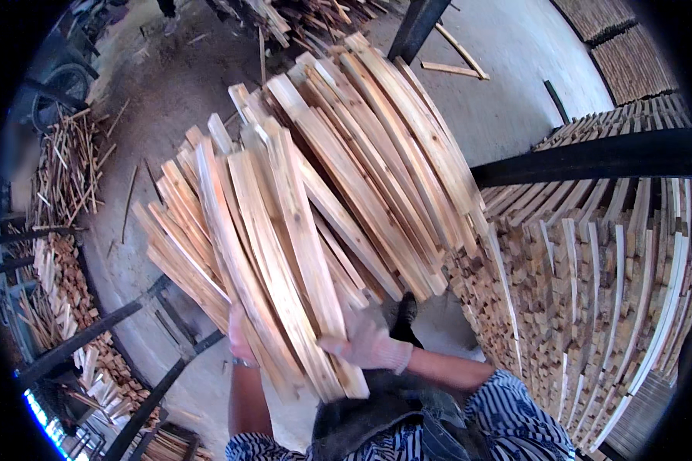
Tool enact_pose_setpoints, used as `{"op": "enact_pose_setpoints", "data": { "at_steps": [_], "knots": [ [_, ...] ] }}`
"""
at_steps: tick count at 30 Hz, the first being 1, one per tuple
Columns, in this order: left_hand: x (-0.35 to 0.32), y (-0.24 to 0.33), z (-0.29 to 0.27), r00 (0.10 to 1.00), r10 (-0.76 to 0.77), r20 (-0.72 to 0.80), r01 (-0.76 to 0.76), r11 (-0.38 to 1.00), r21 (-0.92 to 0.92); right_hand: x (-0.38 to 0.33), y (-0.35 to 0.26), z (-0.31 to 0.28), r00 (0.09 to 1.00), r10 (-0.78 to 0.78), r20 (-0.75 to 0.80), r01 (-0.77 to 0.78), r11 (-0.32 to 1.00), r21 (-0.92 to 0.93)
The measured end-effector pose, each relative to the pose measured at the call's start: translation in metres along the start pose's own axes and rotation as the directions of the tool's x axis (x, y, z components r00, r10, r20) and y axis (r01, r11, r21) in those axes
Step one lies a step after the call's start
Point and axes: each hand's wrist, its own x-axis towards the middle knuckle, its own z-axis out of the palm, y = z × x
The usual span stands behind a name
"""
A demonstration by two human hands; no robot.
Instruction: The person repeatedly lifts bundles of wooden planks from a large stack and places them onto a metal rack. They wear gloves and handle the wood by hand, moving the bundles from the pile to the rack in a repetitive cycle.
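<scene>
A bundle of long, pale sawn wooden strips (pixel 265 253) lies at a slant in front of me, its near ends close to my body. My left hand (pixel 241 338) in a light glove is wrapped round the bundle's left side, its fingers partly hidden by the wood. On the right, my gloved right hand (pixel 365 343) grips the near ends, thumb over the top strip and fingers slightly blurred. Just beyond and to the right is a larger pile of similar wooden strips (pixel 377 154); what supports it is hidden.
Tall stacks of wooden strips (pixel 577 284) stand at my right, beside a dark metal beam (pixel 592 156). A dark post (pixel 419 31) rises beyond the pile. Metal rails (pixel 161 392) and scrap wood heaps (pixel 68 169) are on the left. A dark shoe (pixel 406 309) shows below.
</scene>
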Motion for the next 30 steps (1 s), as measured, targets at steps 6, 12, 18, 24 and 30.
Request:
{"op": "enact_pose_setpoints", "data": {
  "at_steps": [6, 12, 18, 24, 30],
  "knots": [
    [0.008, -0.051, -0.025, 0.971, 0.113, -0.21, -0.115, 0.993, 0.004, 0.057, 0.046, 0.011, 0.987, -0.135, -0.087, 0.16, 0.768, 0.62],
    [-0.028, -0.051, -0.044, 0.997, -0.051, -0.06, 0.045, 0.995, -0.09, 0.007, 0.024, -0.003, 0.981, -0.188, -0.042, 0.185, 0.863, 0.471],
    [-0.08, -0.082, -0.056, 0.979, -0.101, -0.179, 0.102, 0.995, -0.002, 0.018, 0.061, 0.011, 0.914, 0.096, 0.395, -0.396, 0.436, 0.808],
    [-0.115, -0.077, -0.029, 0.99, -0.042, -0.132, 0.04, 0.999, -0.015, -0.004, 0.02, 0.016, 0.974, -0.095, 0.204, -0.059, 0.766, 0.641],
    [-0.151, -0.026, 0.026, 0.967, 0.194, -0.164, -0.164, 0.97, 0.178, -0.021, -0.022, 0.005, 0.96, -0.229, 0.162, 0.048, 0.702, 0.711]
  ]
}}
